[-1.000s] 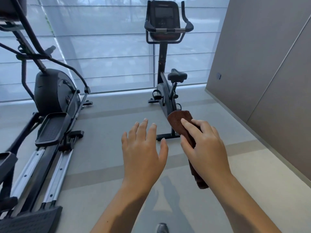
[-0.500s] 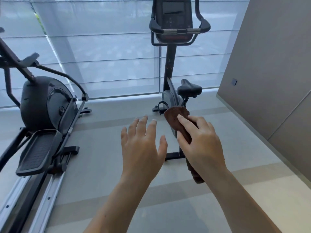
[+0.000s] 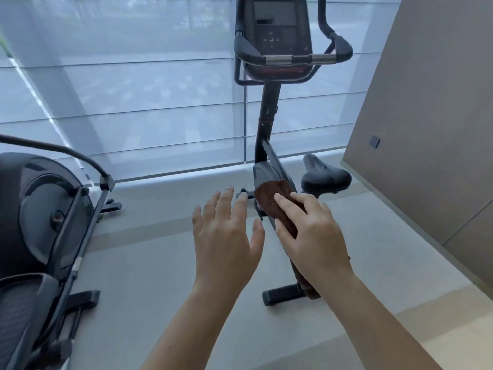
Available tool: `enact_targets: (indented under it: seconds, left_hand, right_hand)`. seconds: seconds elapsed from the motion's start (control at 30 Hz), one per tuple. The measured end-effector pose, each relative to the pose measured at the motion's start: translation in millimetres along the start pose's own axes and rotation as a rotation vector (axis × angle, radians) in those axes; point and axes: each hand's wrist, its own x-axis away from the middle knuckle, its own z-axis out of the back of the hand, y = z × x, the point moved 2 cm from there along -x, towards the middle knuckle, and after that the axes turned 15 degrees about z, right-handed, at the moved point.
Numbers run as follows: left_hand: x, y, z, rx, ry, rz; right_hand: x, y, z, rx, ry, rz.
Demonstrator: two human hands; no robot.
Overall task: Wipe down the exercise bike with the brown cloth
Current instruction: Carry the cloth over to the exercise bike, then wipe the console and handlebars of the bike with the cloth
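**Brown cloth** [image 3: 272, 198]: folded into a narrow pad and held in the right hand [image 3: 312, 236]. The grip is closed round its middle, fingers laid over the top. One rounded end stands out past the fingertips and the other end hangs below the wrist. In view it overlaps the bike's frame; whether it touches cannot be told.

**Left hand** [image 3: 226, 236]: flat, fingers spread, holding nothing, just left of the cloth.

**Exercise bike** [image 3: 266, 116]: upright at far centre on the floor [image 3: 160, 263]. The console [image 3: 274, 25] and handlebar [image 3: 293, 59] are high, and the saddle [image 3: 326, 177] is to the right.

**Elliptical trainer** [image 3: 40, 209]: near left, well apart from the bike.

**Hazards, as judged** (wiping looks not yet begun):
- The hanging end may catch on the saddle post or frame and drag the cloth out of the grip.
- A pad this narrow covers little per stroke, so tubes and the underside of the handlebar may be missed.
- Firm wiping across the console may press its buttons.
- The left hand, if it leans on the handlebar, could rock the bike — steadying low on the frame seems safer.
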Motion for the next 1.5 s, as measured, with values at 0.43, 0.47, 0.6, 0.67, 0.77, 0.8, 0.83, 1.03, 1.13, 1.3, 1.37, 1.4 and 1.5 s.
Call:
enact_targets:
  seconds: [0.43, 0.47, 0.6, 0.67, 0.77, 0.8, 0.83, 1.03, 1.13, 1.3, 1.37, 1.4, 1.5]
  left_hand:
    - [-216.3, -24.8, -134.9, -0.007, 0.003, -0.019]
    - [-220.0, -24.2, -137.3, -0.006, 0.0, -0.031]
    - [-293.3, -6.8, -183.1, 0.005, 0.01, -0.06]
    - [-329.0, 0.0, -199.9, -0.002, 0.036, -0.065]
    - [-368.7, 2.9, -222.7, -0.013, 0.042, -0.071]
    - [-380.9, 3.0, -229.8, -0.007, 0.037, -0.072]
    - [-393.5, 2.9, -236.8, -0.003, 0.033, -0.072]
    - [-476.2, 0.3, -276.2, 0.028, 0.033, -0.117]
    - [-524.5, -3.0, -294.0, 0.055, 0.032, -0.147]
    - [-617.8, -9.7, -317.0, 0.116, 0.02, -0.215]
    - [-655.3, -11.4, -323.4, 0.146, 0.015, -0.263]
    - [-673.0, -11.9, -326.5, 0.155, 0.015, -0.285]
    - [-719.7, -14.0, -336.8, 0.157, 0.01, -0.338]
  right_hand:
    - [-193.9, 121.6, -122.9, -0.016, 0.129, -0.014]
    - [-196.2, 124.9, -124.8, -0.01, 0.131, -0.006]
    - [-258.3, 177.9, -150.9, -0.019, 0.116, 0.004]
    - [-292.1, 199.7, -161.4, -0.023, 0.126, 0.005]
    - [-328.7, 225.6, -177.1, -0.021, 0.135, 0.0]
    - [-338.3, 231.9, -182.3, -0.025, 0.132, -0.003]
    - [-347.6, 238.1, -187.2, -0.025, 0.131, -0.002]
    - [-411.6, 276.4, -216.5, 0.003, 0.164, -0.016]
    - [-449.1, 290.5, -230.5, 0.025, 0.191, -0.033]
    - [-522.1, 309.8, -254.0, 0.078, 0.245, -0.057]
    - [-552.4, 314.1, -262.5, 0.093, 0.261, -0.07]
    - [-566.8, 316.2, -266.3, 0.1, 0.269, -0.072]
    - [-605.9, 324.3, -275.6, 0.139, 0.289, -0.074]
